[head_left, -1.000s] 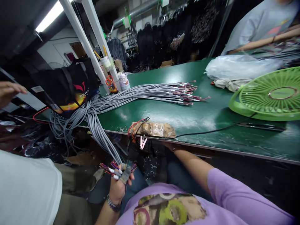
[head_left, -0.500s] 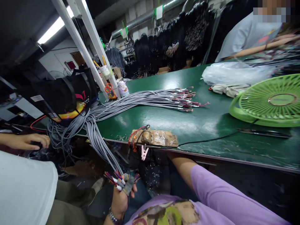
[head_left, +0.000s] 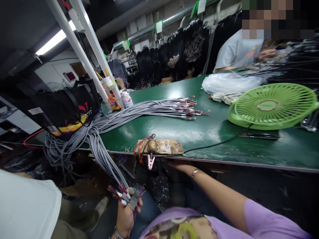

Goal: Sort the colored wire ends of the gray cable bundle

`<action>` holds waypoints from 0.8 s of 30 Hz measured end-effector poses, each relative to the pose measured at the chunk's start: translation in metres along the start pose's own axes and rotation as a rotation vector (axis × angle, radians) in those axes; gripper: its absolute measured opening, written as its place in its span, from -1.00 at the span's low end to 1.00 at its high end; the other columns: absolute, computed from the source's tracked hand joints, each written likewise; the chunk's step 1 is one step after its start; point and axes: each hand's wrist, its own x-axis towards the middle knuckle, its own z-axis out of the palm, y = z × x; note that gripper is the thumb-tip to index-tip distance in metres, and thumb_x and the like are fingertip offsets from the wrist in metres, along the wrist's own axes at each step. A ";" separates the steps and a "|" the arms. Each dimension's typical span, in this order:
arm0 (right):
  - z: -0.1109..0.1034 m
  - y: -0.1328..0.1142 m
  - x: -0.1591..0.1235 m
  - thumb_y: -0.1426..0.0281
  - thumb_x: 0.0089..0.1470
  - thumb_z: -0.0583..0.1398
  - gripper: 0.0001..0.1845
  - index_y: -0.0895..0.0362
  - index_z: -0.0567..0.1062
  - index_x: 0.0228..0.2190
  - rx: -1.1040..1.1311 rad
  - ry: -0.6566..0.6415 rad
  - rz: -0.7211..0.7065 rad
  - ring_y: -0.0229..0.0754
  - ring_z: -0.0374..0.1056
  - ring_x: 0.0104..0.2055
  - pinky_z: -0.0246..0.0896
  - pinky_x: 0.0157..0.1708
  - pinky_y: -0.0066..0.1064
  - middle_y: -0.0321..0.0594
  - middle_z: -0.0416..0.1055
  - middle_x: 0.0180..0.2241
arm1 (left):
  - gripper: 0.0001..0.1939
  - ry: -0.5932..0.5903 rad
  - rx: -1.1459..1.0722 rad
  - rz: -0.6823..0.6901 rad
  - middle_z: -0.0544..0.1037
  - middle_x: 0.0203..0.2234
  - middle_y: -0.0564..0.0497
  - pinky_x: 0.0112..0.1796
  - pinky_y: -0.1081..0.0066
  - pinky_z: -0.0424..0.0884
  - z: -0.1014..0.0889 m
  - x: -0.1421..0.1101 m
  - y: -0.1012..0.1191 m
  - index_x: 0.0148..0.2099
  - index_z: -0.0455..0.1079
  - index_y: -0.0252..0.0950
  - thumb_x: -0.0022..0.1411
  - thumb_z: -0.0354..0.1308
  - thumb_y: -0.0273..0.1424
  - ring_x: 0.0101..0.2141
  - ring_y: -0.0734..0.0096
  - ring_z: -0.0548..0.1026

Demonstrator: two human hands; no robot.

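Note:
Low in front of my lap, my left hand (head_left: 127, 212) is closed around the ends of several grey cables (head_left: 108, 162). Thin coloured wires fan out from the stripped ends, past white bands. Grey coverings wrap some of my fingers. My right hand (head_left: 178, 165) reaches under the front edge of the green table (head_left: 204, 132); its fingers are hidden there. Just above it, a worn wooden block (head_left: 164, 146) with red and black wires lies at the table edge, and a pink clip (head_left: 151, 162) hangs beside it.
More grey cables (head_left: 149, 108) lie across the table, running from beside a black bag (head_left: 62, 103). A green fan (head_left: 274, 106), pliers-like tool (head_left: 259, 135) and plastic bag (head_left: 229, 83) are at right. One person (head_left: 231, 51) sits across; another's white sleeve (head_left: 27, 202) is at left.
My view has shifted a little. My right arm now shows more forearm and a bracelet, its hand under the table. The neighbour's hand at left has dropped from sight. My left hand keeps the cables.

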 end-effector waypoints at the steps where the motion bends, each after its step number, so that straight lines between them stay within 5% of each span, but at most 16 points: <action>1: 0.000 0.004 -0.009 0.33 -0.03 0.23 -0.82 0.10 0.52 -0.31 -0.039 -0.019 0.070 -0.07 0.41 -0.26 0.28 -0.24 -0.28 -0.16 0.49 -0.35 | -0.64 -0.010 0.004 0.006 0.46 -0.67 0.05 -0.65 0.59 0.18 0.001 0.001 0.000 -0.47 0.38 -0.36 -0.06 0.30 -0.14 -0.70 0.61 0.29; 3: -0.002 0.009 -0.031 0.33 -0.12 0.24 -0.77 0.15 0.54 -0.35 -0.117 -0.050 0.210 0.00 0.43 -0.34 0.27 -0.30 -0.27 -0.13 0.48 -0.48 | -0.65 -0.024 0.010 0.012 0.46 -0.66 0.05 -0.65 0.60 0.18 0.002 0.002 0.001 -0.47 0.39 -0.37 -0.05 0.30 -0.15 -0.70 0.62 0.30; 5: -0.005 0.010 -0.056 0.35 -0.17 0.21 -0.61 0.20 0.51 -0.22 -0.179 -0.037 0.248 0.02 0.42 -0.28 0.25 -0.27 -0.27 -0.07 0.50 -0.40 | -0.66 -0.022 -0.001 0.016 0.47 -0.66 0.05 -0.66 0.61 0.19 0.002 0.003 0.001 -0.46 0.40 -0.37 -0.06 0.31 -0.17 -0.70 0.63 0.30; 10: -0.031 -0.004 -0.116 0.33 -0.22 0.19 -0.16 0.17 0.17 0.16 -0.206 -0.031 0.020 0.05 0.27 0.00 0.15 0.01 -0.21 -0.04 0.33 0.03 | -0.66 -0.020 -0.023 0.008 0.47 -0.66 0.05 -0.67 0.62 0.20 0.005 0.004 0.004 -0.46 0.40 -0.37 -0.10 0.34 -0.18 -0.70 0.63 0.30; 15: -0.083 -0.029 -0.148 0.28 -0.15 0.23 -0.12 0.09 0.07 0.20 -0.016 -0.180 -0.065 0.01 0.30 0.01 0.19 0.01 -0.25 -0.13 0.34 0.03 | -0.67 -0.003 -0.009 0.015 0.47 -0.66 0.06 -0.66 0.61 0.22 0.008 0.005 0.005 -0.44 0.40 -0.37 -0.07 0.33 -0.19 -0.69 0.62 0.31; 19: -0.109 -0.047 -0.122 0.22 -0.14 0.22 -0.18 0.13 0.15 0.17 -0.082 -0.008 -0.198 0.05 0.26 0.06 0.15 0.04 -0.24 -0.12 0.32 0.06 | -0.67 -0.004 0.010 0.027 0.47 -0.65 0.05 -0.66 0.61 0.22 0.009 0.002 0.006 -0.44 0.40 -0.38 -0.07 0.32 -0.19 -0.69 0.62 0.31; 24: -0.104 -0.048 -0.039 0.29 -0.18 0.20 -0.15 0.26 0.14 0.17 -0.446 0.295 -0.175 0.10 0.24 0.03 0.09 0.01 -0.22 0.04 0.30 0.06 | -0.66 0.022 -0.004 0.024 0.47 -0.66 0.04 -0.66 0.60 0.21 0.002 -0.004 0.006 -0.45 0.41 -0.38 -0.10 0.34 -0.19 -0.70 0.62 0.30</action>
